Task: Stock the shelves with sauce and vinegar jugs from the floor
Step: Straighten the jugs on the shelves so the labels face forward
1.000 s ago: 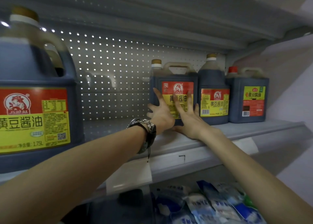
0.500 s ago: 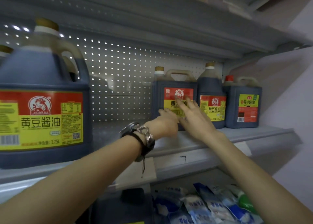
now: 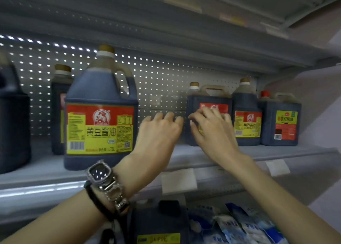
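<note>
On the shelf (image 3: 304, 152) the jugs stand in two groups with a gap between. At the left, the front jug (image 3: 100, 114) stands near the shelf's front edge; the back jug (image 3: 59, 105) is behind it, a little to the left, and the edge jug (image 3: 13, 129) is further left. At the right, three stand side by side near the back panel (image 3: 162, 88): the inner jug (image 3: 208, 99), the middle jug (image 3: 246, 114), the outer jug (image 3: 280, 125). The right hand (image 3: 212, 131) is before the inner jug's face; the left hand (image 3: 156, 133) is just left of it, in the gap. Under the shelf, a lower jug (image 3: 158, 223) stands left of some packets (image 3: 239, 225).
</note>
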